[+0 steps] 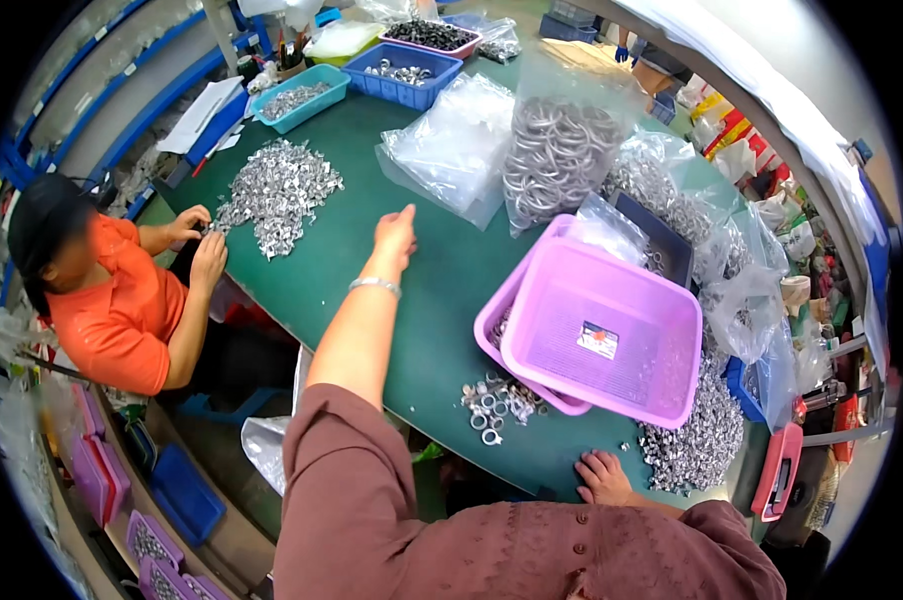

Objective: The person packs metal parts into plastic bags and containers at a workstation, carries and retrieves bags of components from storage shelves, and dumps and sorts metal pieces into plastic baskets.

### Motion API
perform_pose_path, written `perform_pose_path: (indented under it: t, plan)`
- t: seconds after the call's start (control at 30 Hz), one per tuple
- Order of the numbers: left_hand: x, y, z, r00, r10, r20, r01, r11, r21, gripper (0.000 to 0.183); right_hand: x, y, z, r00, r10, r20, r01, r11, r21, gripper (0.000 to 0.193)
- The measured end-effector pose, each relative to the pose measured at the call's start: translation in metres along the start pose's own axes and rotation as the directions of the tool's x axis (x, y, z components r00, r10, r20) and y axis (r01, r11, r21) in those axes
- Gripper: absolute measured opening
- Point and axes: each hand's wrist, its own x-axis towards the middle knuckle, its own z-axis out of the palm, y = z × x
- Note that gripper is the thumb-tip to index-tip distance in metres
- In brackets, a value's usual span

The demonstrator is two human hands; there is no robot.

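Note:
My left hand point(397, 237) is stretched out over the middle of the green table point(372, 320), short of a clear plastic bag point(462, 135). Its fingers are curled in, and whatever they may hold is hidden. At the table's near edge my right hand point(605, 478) lies with fingers apart on the surface, holding nothing. It is nearest to a heap of small silvery metal parts point(692, 440). Two stacked purple plastic baskets point(612, 300) sit in front of it, the upper one with a label inside. Metal rings point(490, 408) lie loose by the baskets' left corner.
A co-worker in an orange shirt point(122, 310) sits at the left, both hands at a pile of metal pieces point(282, 195). A bag of large metal rings point(557, 160) stands beyond the baskets. Parts bins, including a blue basket point(412, 95), line the far edge.

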Motion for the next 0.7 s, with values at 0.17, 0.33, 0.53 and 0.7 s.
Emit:
perform_pose_path:
  t: [0.17,0.33,0.53,0.7]
  plan:
    - [0.046,0.04,0.041,0.987,-0.149,0.063,0.156,0.98,-0.127,0.091,0.008,0.001,0.002,0.998,-0.011,0.067,0.017,0.997,-0.08,0.048]
    - [0.082,0.07,0.061,0.94,-0.316,-0.132,0.275,0.927,-0.255,0.117,0.01,-0.006,0.001,0.99,0.051,0.128,-0.038,0.994,-0.103,0.049]
    - [0.119,0.072,0.094,0.885,-0.364,-0.289,0.314,0.927,-0.203,0.115,0.011,-0.013,0.002,0.981,0.121,0.151,-0.106,0.989,-0.104,0.049]
    - [0.146,0.042,0.11,0.949,-0.304,-0.084,0.224,0.839,-0.495,0.05,0.015,-0.017,-0.005,0.954,0.21,0.213,-0.199,0.977,-0.072,0.047]
